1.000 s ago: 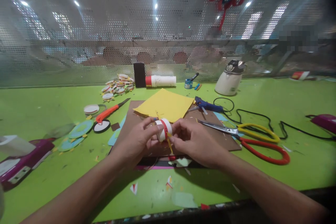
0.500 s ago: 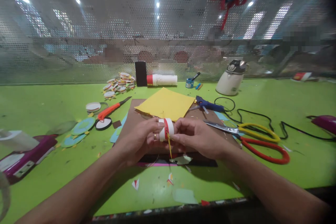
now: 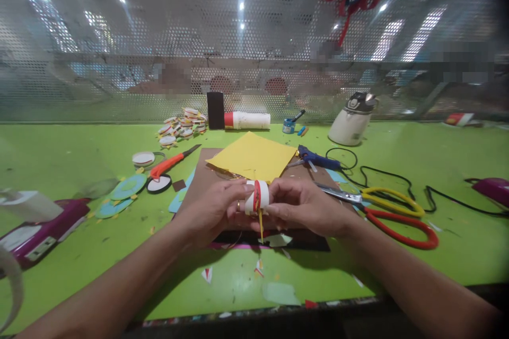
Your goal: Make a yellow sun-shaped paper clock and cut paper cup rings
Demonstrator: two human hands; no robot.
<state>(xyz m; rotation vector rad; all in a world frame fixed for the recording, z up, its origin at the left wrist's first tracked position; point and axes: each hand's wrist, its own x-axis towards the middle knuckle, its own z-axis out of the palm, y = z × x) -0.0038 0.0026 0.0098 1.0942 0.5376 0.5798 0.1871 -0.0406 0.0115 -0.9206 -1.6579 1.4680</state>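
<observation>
Holding a small white paper ring (image 3: 256, 197) with a red band around it, the left hand (image 3: 214, 211) and right hand (image 3: 304, 205) meet just above the near edge of a brown board (image 3: 199, 180) on the green tabletop (image 3: 59, 153). Both hands are curled, fingertips pinching the ring from either side; a thin yellow strip (image 3: 261, 226) hangs down from it. The ring sits between the two hands, over the board's near edge.

A yellow sheet (image 3: 254, 156) lies on the far part of the board. Right of the board lie scissors (image 3: 382, 206) with yellow and red handles, and beyond them a blue glue gun (image 3: 316, 159) with a black cord. Left of the board are an orange knife (image 3: 170, 161), blue paper discs (image 3: 127, 188) and, farther left, a purple punch (image 3: 40, 230). Behind the board, near a mesh screen, stand a pile of finished rings (image 3: 181, 127), a dark block (image 3: 215, 110), a white tube (image 3: 248, 119) lying down and a white jug (image 3: 352, 119).
</observation>
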